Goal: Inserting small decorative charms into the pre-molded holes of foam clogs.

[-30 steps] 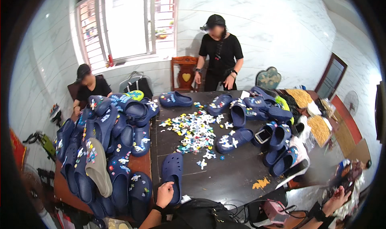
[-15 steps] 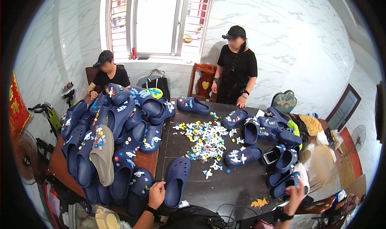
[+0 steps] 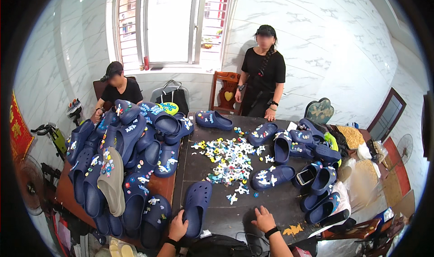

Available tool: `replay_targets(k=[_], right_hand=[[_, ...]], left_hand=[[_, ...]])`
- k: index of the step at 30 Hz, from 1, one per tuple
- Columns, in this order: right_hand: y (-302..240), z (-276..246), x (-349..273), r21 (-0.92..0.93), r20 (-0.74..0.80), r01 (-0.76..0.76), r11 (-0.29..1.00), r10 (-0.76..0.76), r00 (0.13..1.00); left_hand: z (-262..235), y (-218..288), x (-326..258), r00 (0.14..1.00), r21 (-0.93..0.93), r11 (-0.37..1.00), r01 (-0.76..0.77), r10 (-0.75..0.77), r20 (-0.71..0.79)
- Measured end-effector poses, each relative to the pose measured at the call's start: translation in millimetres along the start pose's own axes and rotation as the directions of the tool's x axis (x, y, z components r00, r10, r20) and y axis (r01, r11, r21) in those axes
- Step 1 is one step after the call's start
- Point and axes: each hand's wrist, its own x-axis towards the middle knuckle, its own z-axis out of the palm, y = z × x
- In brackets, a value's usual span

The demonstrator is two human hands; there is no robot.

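A navy clog with holes in its upper lies on the dark table, toe pointing away from me. My left hand is at the left side of its heel, fingers curled against the rim. My right hand is over the table's near edge with fingers spread, and nothing shows in it. Beyond the hands is a heap of small colourful shoe charms. Another navy clog with white charms lies to the right of that heap.
A tall pile of decorated navy clogs fills the left side, with a grey clog on it. More clogs crowd the right, one holding a phone. One person sits far left; another person stands across the table.
My right hand has swung left from beside the right-hand clogs to the table's near edge. My left hand has moved slightly down to the clog's heel. The standing person's head has lifted.
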Motion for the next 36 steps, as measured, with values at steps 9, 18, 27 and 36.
replay_targets(k=[9,18,27,36], right_hand=[[27.3,50.7,1.8,-0.09,0.162,-0.199,0.976,0.211,0.964],[19.5,48.3,0.4,-0.104,0.104,-0.224,0.969,0.235,0.966],[18.2,43.5,2.9,-0.065,0.162,-0.244,0.968,0.252,0.954],[23.6,54.0,1.4,-0.051,0.145,-0.249,0.967,0.254,0.956]], left_hand=[[9.2,-24.7,14.4,0.994,0.134,0.987,0.087,-0.095,0.048],[24.0,-22.3,10.6,0.968,0.036,0.982,0.186,-0.177,-0.181],[26.6,-28.8,10.6,0.968,0.023,0.99,0.139,-0.131,-0.215],[28.3,-29.4,9.8,0.963,-0.009,0.995,0.1,-0.099,-0.251]])
